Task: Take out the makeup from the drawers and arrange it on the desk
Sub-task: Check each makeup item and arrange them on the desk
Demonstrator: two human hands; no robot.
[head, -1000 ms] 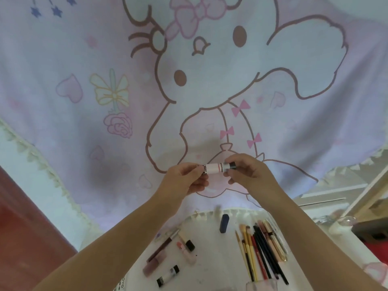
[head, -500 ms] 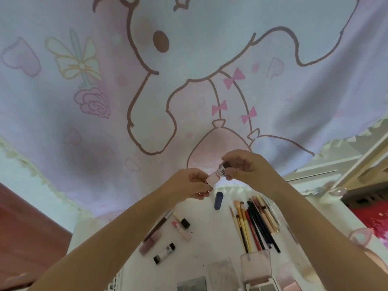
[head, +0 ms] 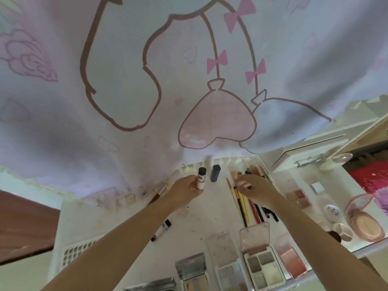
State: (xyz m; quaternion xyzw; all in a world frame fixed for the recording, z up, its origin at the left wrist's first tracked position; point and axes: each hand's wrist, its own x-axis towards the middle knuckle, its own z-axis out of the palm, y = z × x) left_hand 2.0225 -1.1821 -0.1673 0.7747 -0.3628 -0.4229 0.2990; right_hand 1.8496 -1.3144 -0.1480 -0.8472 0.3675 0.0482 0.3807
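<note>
My left hand [head: 184, 191] grips a small white tube with a black cap [head: 201, 177], held upright at the back of the white desk [head: 201, 219]. A dark blue stick [head: 215, 173] lies just right of it. My right hand [head: 255, 190] hovers over a row of pencils and brushes [head: 244, 208], fingers loosely curled, and I see nothing in it. Eyeshadow palettes [head: 262, 263] lie open along the desk's front. A black-capped tube [head: 162, 229] lies under my left forearm.
A cartoon-print curtain [head: 189, 80] hangs behind the desk. Blush compacts [head: 366, 225], a round white case [head: 333, 213] and small pans [head: 298, 198] sit on the right. A mirror edge [head: 304, 158] and a red surface [head: 369, 177] lie at far right.
My right hand let go of the white tube and dropped toward the pencils. My left hand lowered the tube to the desk, upright. The view tilted down, showing the palettes.
</note>
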